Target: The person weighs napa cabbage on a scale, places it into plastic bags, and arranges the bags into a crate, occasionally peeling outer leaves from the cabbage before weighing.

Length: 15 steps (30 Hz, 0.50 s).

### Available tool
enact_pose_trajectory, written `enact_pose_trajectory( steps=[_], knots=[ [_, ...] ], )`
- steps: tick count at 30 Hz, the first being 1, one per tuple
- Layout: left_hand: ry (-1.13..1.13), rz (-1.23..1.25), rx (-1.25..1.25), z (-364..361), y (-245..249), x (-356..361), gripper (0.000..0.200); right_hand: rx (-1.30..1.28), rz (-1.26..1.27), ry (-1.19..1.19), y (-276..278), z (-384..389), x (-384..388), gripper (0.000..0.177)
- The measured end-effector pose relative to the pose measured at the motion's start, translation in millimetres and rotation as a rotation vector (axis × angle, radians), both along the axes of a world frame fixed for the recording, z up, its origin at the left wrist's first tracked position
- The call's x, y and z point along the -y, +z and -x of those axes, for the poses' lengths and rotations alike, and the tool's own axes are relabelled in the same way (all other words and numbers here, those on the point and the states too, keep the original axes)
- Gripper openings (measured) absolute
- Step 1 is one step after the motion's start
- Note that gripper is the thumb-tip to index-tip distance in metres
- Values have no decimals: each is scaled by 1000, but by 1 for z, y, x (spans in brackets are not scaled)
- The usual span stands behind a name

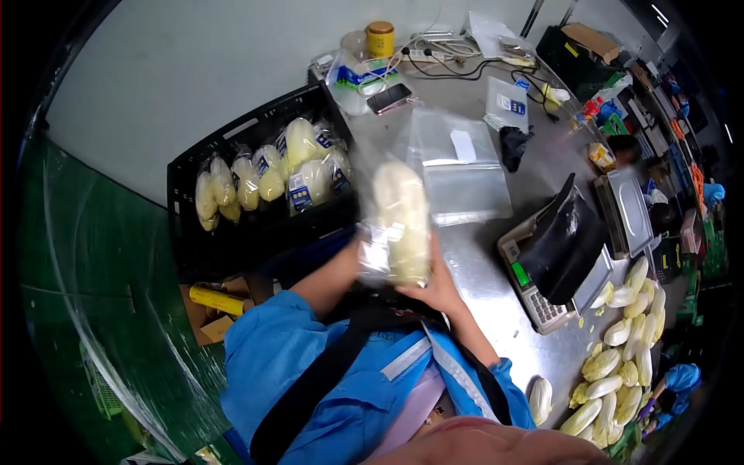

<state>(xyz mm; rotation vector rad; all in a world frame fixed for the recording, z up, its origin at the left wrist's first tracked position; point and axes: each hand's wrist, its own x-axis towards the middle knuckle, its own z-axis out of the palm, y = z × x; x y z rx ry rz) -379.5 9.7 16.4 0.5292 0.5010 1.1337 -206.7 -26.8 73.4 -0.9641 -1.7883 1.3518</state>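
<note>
A pale cabbage in a clear plastic bag (403, 221) is held upright in front of my chest. My right hand (434, 283) grips its lower right side, with the fingers closed on it. At the bag's left side is my left hand (363, 252), mostly hidden behind the shiny plastic, so its fingers do not show. To the left, a black crate (225, 252) holds several bagged cabbages (304, 147). Flat clear bags (465, 186) lie on the metal table (484, 283) just right of the held cabbage.
A scale (535, 302) with a black sheet (562, 248) stands right of the bags. Several loose cabbages (620, 364) lie at the lower right. A phone (389, 98), cables and a yellow jar (380, 40) are at the back. Another person (682, 380) is at far right.
</note>
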Motion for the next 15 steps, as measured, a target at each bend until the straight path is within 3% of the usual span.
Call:
enact_pose_trajectory(
  steps=[1,3,5,8,10,11,12,13,14,15],
  knots=[
    [47,-32,37,34,8,-4,64,228,-175,108,8,22,-11,101],
    [202,-50,27,114,16,-14,62,180,-87,197,16,49,-22,93],
    [408,5,-70,206,7,-25,59,62,-65,108,-3,56,-30,80],
    [639,213,-295,334,-29,-31,56,-66,235,-89,-60,46,-37,60],
    [636,335,-426,386,-77,-23,54,-137,350,-214,-90,40,-31,50],
    [627,236,-510,383,-89,-17,55,-143,367,-266,-102,37,-28,47],
    [517,280,-573,396,-137,-15,60,-115,395,-305,-112,34,-24,46],
    [458,265,-749,380,-151,-6,64,-85,430,-353,-120,32,-18,45],
    [404,265,-1208,380,-202,3,79,-85,453,-388,-120,32,-12,45],
    [282,233,-1205,364,-185,7,82,-78,466,-432,-122,31,-7,45]
  ],
)
